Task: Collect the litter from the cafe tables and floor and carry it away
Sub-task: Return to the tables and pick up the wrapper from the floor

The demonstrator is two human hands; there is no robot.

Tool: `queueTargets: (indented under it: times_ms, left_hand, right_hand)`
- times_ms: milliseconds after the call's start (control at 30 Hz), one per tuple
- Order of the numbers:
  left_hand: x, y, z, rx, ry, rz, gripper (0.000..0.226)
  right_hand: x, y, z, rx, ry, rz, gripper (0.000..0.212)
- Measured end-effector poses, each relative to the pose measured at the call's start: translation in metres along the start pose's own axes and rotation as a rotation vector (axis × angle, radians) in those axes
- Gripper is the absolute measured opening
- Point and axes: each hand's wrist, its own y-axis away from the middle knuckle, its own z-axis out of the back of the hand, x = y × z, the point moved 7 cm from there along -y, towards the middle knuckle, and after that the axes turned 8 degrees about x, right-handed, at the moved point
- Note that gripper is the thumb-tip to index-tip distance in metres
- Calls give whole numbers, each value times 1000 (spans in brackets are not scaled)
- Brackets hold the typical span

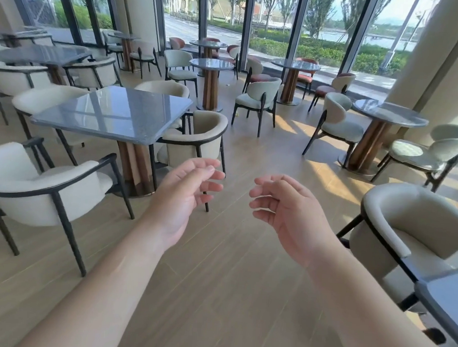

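Both bare hands are held out above the wood-plank floor (216, 267), palms turned toward each other and well apart, with nothing held in either. The left hand (183, 197) is seen with fingers loosely curled and relaxed, thumb uppermost; the right hand (287, 210) is likewise slack, its fingers gently bent. The square grey stone table (112, 113) is taken as landmark: the left hand hovers just in front of it and to its right, near a cream armchair (197, 138) tucked at that table's right corner. Beyond the square table, to its right, a small round table (211, 63) is seen, and a small yellowish scrap of litter (237, 114) lies on the floor beside the base of that round table, well apart from both hands. What the scrap is cannot be told at this distance.
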Motion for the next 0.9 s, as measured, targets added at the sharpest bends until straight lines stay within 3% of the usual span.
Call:
queueTargets:
  times_ms: [400,900]
  left_hand:
    - [46,-225,-6,-49,-77,54,19]
    - [79,-466,-62,65,-38,41,19]
  right_hand:
    - [-11,-211,102,12,-108,-31,19]
    - [31,-408,229,-15,-75,1,18]
